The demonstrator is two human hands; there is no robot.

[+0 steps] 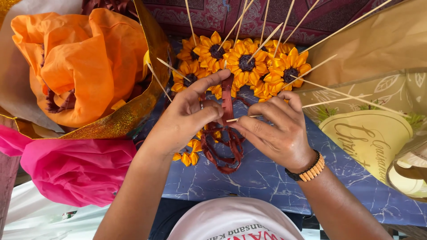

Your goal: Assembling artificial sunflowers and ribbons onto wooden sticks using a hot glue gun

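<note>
Pinching a dark red ribbon strip between thumb and forefinger, the left hand is closed on it at the centre of the view, the strip rising upright past the fingertips while the rest of it falls in a loose tangle of loops onto the blue marbled tabletop just below both hands. Right hand sits close beside the left, fingers curled together around a thin wooden skewer whose pale tip points toward the left thumb and meets the ribbon there; whether the ribbon is already wound on the stick cannot be told, the fingers cover the join. Right wrist carries a bracelet of black and orange beads. Just behind the hands lies a cluster of finished yellow ribbon sunflowers with dark centres, each on a skewer, the sticks fanning up and to the right. One more yellow flower lies partly under the left wrist. Left of the work: a gold glitter wrap holding crumpled orange tissue paper, and below it a bunch of bright pink tissue. Right edge: tan and green printed wrapping paper, curved up like a cone. Patterned maroon cloth along the far edge. White shirt at bottom.
</note>
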